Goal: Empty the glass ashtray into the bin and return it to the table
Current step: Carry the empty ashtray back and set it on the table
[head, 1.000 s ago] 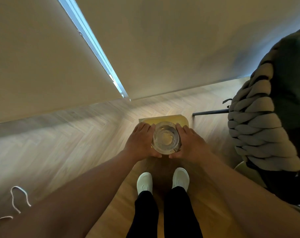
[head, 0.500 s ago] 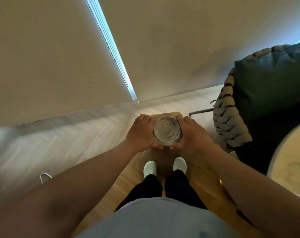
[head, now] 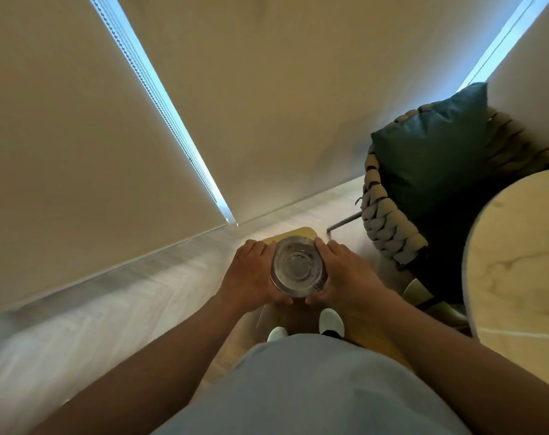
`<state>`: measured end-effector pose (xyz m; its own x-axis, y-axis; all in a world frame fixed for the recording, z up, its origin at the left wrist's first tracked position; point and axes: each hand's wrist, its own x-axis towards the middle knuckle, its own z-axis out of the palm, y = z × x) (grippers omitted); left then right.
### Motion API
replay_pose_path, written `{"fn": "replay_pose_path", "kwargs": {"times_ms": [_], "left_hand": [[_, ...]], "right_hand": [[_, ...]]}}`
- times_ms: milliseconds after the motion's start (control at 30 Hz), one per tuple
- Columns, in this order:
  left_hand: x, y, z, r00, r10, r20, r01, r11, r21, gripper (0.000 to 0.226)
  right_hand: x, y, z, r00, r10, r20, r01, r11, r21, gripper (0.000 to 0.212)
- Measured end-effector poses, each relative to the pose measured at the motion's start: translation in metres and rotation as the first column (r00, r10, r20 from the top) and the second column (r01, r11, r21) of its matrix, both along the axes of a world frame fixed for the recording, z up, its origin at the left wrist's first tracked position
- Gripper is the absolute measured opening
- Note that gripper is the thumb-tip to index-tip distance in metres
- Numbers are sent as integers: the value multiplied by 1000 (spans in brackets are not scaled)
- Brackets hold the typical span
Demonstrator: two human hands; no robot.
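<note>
I hold a round clear glass ashtray [head: 298, 267] in front of me at chest height, gripped from both sides. My left hand [head: 251, 274] clasps its left edge and my right hand [head: 345, 274] clasps its right edge. Just beyond and below the ashtray the far rim of a yellowish wooden bin [head: 293, 237] shows on the floor; most of it is hidden behind the glass and my hands. A pale round table top [head: 518, 262] fills the right edge of the view.
A chair with a thick braided grey back [head: 389, 227] and a dark green cushion [head: 433, 155] stands at the right, between the wall and the table. Beige roller blinds [head: 78, 152] cover the windows ahead. My white shoes [head: 331, 320] stand on the wooden floor.
The view has lifted and swung right: the chair and table came further into sight. Both hands kept hold of the ashtray, which rose away from the bin.
</note>
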<state>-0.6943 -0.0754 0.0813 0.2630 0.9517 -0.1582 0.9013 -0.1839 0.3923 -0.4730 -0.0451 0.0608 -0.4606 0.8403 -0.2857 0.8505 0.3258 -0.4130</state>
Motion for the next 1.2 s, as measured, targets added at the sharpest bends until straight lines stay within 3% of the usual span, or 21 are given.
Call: {"fn": "replay_pose_path", "kwargs": {"times_ms": [300,500,667,900,1200], "left_hand": [[45,15,-1,945,-325,-49,325,946,-8,113],[106,-5,-10,839,-543,-26,544,839,21,118],[156,-36,-16,699,-715,-9,715,699,17,111],[218,-118,-18,510,-860,35,860,510,-11,110],[265,-228,-15,453,-891,11,891,453,21,108]], "right_hand": [[39,-65,8,941,-337,28,336,941,31,125],[79,-142,15,817,-577,11,576,816,48,124],[106,-212,20,701,-712,42,712,702,29,128],[139,-326,20,565,-824,42,824,566,14,127],[177,-441,24,525,-851,35,851,525,11,125]]}}
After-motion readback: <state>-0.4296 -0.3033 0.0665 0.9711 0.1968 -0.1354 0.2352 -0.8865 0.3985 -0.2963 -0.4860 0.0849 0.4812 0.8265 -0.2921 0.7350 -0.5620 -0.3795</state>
